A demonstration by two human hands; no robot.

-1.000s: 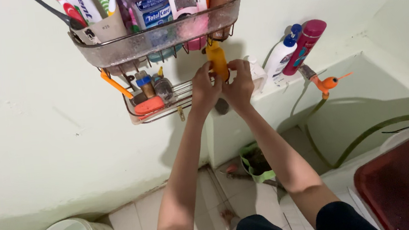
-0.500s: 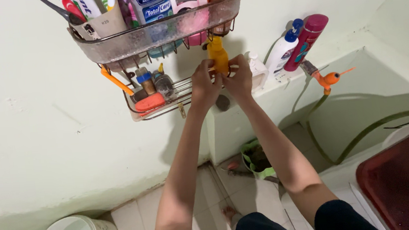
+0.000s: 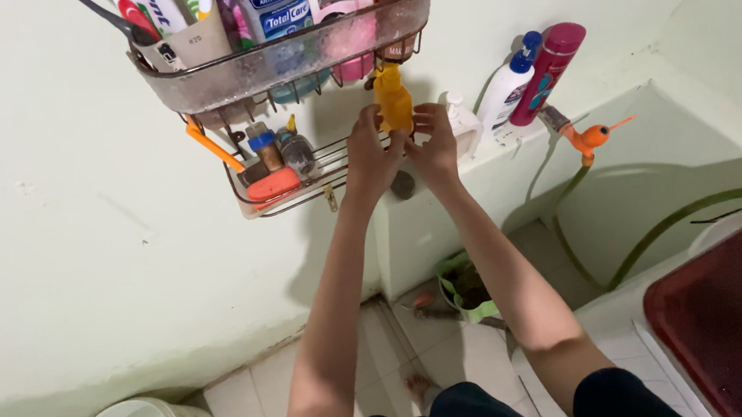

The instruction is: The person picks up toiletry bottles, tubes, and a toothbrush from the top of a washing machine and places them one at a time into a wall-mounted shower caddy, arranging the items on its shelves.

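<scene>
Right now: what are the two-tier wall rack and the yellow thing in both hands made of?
Wall rack: thin metal wire, dark and rust-stained; upper tier has a cloudy translucent liner, likely plastic. Yellow thing: looks like opaque matte plastic, uniform colour, hard to confirm. Left hand and right hand hold it.

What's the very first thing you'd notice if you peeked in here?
Both hands, left hand and right hand, are raised to a small yellow bottle just under the crowded wire rack on the wall. To the right, a bright pink bottle leans on the ledge above an orange tap.
</scene>
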